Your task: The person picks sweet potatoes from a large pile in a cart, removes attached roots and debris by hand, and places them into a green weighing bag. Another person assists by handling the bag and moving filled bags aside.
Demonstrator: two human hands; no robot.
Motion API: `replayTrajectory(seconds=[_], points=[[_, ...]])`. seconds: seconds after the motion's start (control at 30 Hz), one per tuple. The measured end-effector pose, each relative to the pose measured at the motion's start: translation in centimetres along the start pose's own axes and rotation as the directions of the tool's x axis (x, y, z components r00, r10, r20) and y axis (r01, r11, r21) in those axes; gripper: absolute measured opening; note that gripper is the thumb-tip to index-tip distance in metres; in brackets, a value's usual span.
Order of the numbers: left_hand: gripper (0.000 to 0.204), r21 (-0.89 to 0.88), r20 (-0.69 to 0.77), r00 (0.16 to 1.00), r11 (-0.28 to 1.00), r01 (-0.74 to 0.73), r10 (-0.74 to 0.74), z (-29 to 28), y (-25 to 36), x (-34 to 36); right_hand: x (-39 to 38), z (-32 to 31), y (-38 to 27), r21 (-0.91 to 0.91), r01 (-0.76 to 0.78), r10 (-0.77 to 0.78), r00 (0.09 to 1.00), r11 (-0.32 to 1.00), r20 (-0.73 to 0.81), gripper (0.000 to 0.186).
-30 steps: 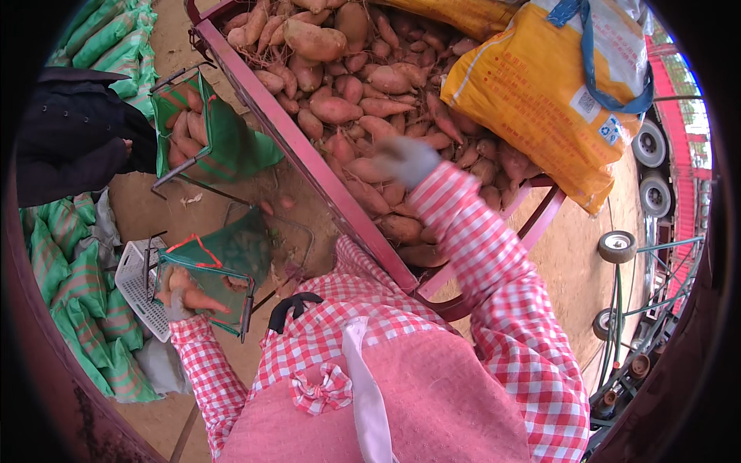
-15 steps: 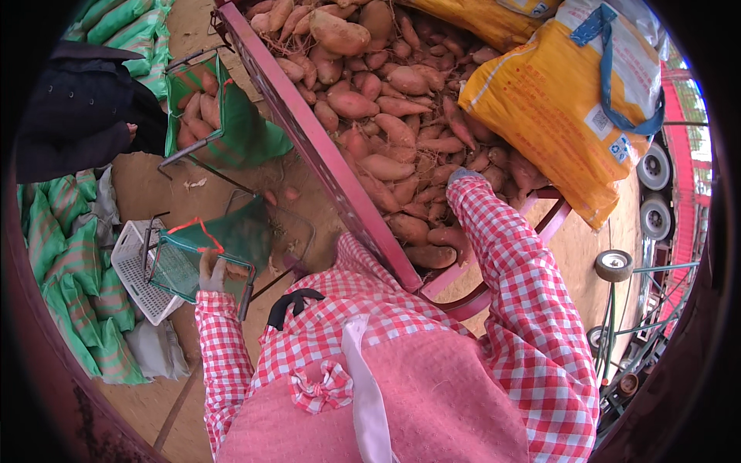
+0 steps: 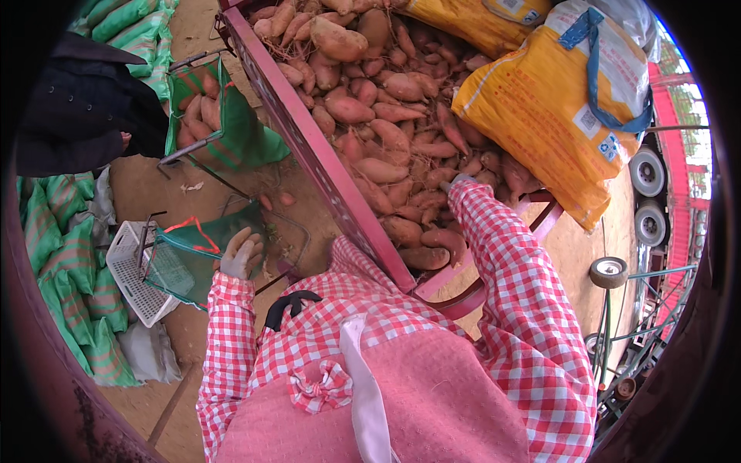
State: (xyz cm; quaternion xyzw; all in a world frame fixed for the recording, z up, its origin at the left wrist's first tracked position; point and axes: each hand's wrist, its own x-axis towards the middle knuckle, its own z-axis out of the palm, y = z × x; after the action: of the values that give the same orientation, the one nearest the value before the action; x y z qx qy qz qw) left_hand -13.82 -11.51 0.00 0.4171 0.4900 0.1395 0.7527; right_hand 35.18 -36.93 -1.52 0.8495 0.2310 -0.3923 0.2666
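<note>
Sweet potatoes (image 3: 386,139), reddish and earthy, fill a magenta metal cart (image 3: 332,170) in front of me. My right hand (image 3: 461,180), in a pale glove, reaches among them at the cart's near right; its fingers are mostly hidden. My left hand (image 3: 242,253), in a dirty whitish glove, is raised with fingers stretched out and nothing visible in it. Just beside it a dark green mesh bag (image 3: 181,258) with an orange-red drawstring hangs on a metal frame. The bag's inside is partly covered by my hand.
A person in dark clothes (image 3: 85,112) stands at the left by a green bag (image 3: 243,139) holding sweet potatoes. Filled green striped sacks (image 3: 73,262) and a white plastic crate (image 3: 135,282) lie nearer. An orange-yellow bag (image 3: 540,116) rests on the cart; a wheeled frame (image 3: 610,272) stands right.
My left hand has come off the mesh bag's rim and moved right and slightly farther away, its fingers opening. My right hand stays at the sweet potatoes, shifted slightly.
</note>
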Motion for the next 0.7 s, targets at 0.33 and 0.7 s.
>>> replayTrajectory(seconds=[0.33,0.7], points=[[0.064,-0.032,0.34,0.94,0.999,-0.006,0.017,7.7,5.0,-1.0,-5.0,-5.3,-0.1,0.175,0.282,-0.238,0.943,0.943,-0.234,0.072],[0.062,-0.383,0.588,0.806,0.901,0.201,0.071,17.4,6.5,-1.3,-7.7,-6.5,0.4,0.024,0.544,-0.533,0.828,0.838,-0.176,0.049]])
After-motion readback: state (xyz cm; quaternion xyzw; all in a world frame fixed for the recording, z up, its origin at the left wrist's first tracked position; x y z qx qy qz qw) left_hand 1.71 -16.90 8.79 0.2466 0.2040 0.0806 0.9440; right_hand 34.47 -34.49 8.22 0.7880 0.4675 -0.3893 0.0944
